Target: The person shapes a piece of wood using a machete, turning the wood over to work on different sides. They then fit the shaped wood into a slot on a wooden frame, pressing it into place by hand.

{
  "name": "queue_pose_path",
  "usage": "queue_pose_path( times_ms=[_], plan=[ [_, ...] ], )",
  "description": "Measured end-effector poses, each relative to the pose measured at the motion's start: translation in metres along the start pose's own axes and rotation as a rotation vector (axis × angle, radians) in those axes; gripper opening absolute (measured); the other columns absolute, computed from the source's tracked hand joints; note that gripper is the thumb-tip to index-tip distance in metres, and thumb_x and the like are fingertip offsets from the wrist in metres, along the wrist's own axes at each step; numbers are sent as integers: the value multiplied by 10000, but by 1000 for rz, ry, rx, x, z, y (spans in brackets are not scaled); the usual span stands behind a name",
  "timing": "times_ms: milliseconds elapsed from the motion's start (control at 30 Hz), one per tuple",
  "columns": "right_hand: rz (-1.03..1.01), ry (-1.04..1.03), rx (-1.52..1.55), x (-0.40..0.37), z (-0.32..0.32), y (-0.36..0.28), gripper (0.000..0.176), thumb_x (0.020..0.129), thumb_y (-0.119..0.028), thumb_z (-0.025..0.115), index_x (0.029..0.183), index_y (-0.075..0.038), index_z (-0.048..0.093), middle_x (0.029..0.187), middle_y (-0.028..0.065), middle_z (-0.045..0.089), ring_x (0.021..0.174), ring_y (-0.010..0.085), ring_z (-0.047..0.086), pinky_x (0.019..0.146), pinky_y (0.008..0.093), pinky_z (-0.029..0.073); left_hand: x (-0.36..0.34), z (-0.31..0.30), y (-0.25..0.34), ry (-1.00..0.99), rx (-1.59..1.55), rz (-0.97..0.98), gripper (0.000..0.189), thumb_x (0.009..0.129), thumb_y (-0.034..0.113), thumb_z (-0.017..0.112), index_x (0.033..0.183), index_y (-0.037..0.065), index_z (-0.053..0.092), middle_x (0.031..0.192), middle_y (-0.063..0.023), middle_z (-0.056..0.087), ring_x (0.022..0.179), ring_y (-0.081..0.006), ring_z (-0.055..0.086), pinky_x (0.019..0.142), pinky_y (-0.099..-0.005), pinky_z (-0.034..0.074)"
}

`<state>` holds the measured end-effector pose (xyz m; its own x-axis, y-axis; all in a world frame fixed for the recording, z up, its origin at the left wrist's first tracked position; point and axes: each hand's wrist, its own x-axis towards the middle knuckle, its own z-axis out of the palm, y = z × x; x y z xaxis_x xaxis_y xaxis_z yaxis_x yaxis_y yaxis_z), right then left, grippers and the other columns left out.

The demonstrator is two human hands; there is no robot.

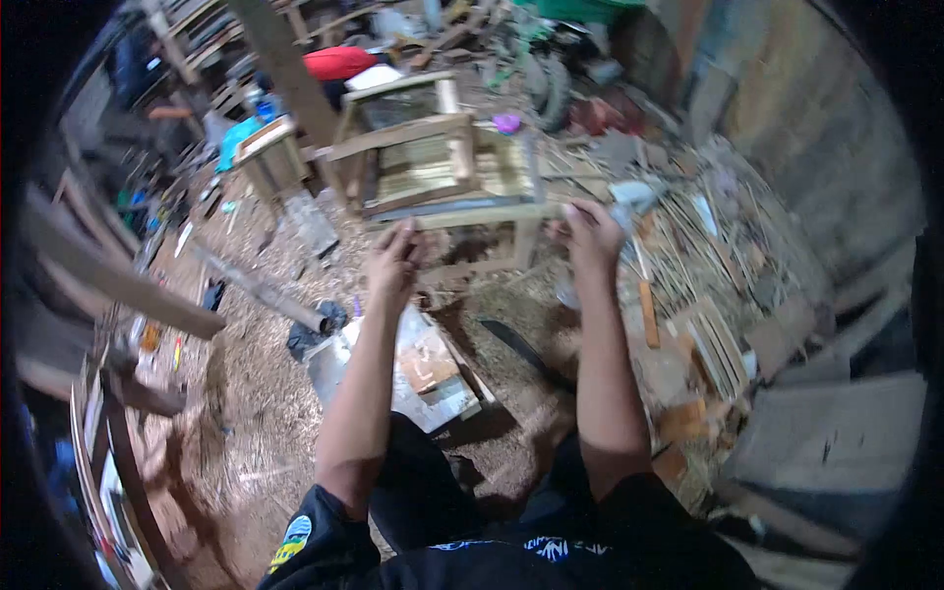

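A pale wooden strip (487, 215) stretches level between my two hands. My left hand (393, 258) pinches its left end, and the fingers of my right hand (593, 236) are closed on the other end. In this view the strip overlaps the front of a wooden frame (398, 138) with legs and slats, like a small stool or table, standing on the floor just beyond. Below, between my forearms, a dark long blade (516, 344) lies on the shavings. Left of it sits a low board-topped block (369, 359) with wood pieces (430, 360) on top.
Sawdust and shavings cover the floor (256, 393). A wooden box (270, 157) and a post (285, 69) stand at the back left. A pipe-like length (261, 287) lies left of me. Thin offcuts (688, 246) and stacked slats (713, 344) are at right, near a board wall (836, 128).
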<state>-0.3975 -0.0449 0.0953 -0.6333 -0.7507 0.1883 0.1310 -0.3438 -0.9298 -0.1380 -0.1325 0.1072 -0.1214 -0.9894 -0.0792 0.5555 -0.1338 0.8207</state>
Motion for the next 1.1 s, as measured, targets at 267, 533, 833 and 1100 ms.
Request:
queue_pose_path(
  times_ms=[267,533,833,1100],
  plan=[
    [-171,457,-127,-8,-22,-50,189,813,-91,769,903,30,654,794,75,680,658,113,611,610,242,478,14,-7,-32,-216,107,93,208,964,117,610,1119,-22,620,991,-104,671,922,-199,667,857,-365,581],
    [-66,327,267,-19,-45,-85,124,832,-60,760,820,34,680,753,88,694,632,97,618,575,229,480,5,47,-41,-142,192,51,258,969,143,604,1136,-53,589,947,-113,626,872,-220,648,847,-375,585],
    [-145,399,105,-46,-19,-109,375,1026,-249,500,753,-7,585,543,2,471,478,89,430,454,327,327,26,119,-74,-206,471,46,195,957,164,623,1036,-13,651,847,-62,624,765,-166,624,724,-294,555],
    [-309,554,356,-35,-5,-91,178,938,-78,641,830,32,550,643,27,581,537,82,539,484,253,421,55,140,-127,-299,969,177,258,925,185,639,1070,-22,690,977,-113,710,869,-168,668,720,-308,536]
  ],
)
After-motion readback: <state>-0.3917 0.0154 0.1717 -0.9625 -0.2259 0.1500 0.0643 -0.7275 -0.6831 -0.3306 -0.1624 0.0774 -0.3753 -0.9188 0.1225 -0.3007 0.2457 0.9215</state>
